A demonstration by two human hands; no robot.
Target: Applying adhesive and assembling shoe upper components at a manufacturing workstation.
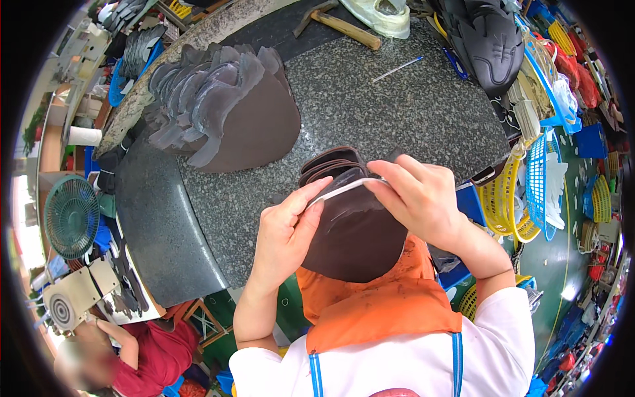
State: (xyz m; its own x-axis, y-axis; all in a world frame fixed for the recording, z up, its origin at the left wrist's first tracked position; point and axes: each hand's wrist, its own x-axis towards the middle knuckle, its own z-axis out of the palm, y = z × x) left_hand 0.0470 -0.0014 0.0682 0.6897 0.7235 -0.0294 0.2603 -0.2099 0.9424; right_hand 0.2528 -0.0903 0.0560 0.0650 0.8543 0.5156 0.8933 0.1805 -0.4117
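Note:
My left hand (286,228) and my right hand (423,202) are both closed in a pinch at the upper edge of a dark brown leather-like piece (360,245). A narrow white strip (347,190) runs slightly curved along that edge, from one hand's fingertips to the other's. The piece hangs with its rounded end down in front of my orange apron (380,324). Just beyond it, at the table's near edge, several folded brown pieces (331,162) lie stacked, partly hidden by the piece I hold.
On the speckled stone table (397,106) lie a fanned pile of dark pieces (251,119), a hammer (344,28), a white pen (397,69) and a clear tape roll (387,13). Black shaped pieces (486,49) sit far right. Yellow baskets (503,192) stand right; another person (149,354) is lower left.

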